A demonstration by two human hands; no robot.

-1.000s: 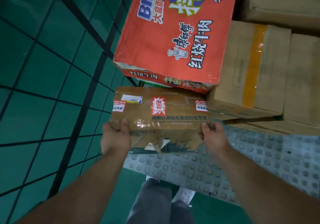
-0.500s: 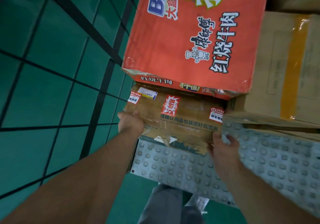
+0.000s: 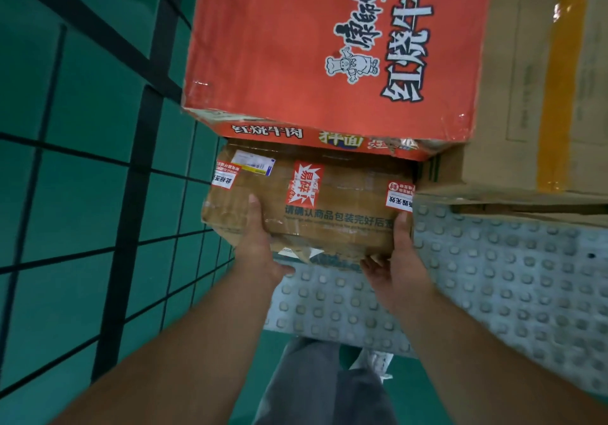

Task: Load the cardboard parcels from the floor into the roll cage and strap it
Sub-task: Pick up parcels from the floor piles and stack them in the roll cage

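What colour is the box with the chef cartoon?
The box is orange-red with black-and-white lettering; head view.

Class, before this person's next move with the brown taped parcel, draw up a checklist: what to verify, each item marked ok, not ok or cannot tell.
1. Grip: the left hand and right hand both hold the brown parcel, thumbs on top: ok.
2. Parcel wrapping whole: not ok, torn at the near lower edge.
3. Whether the red carton overhanging the parcel bears on it: cannot tell.
4. Clearance to the plain carton on the right: cannot tell.
5. Parcel seated on the studded base plate: cannot tell.
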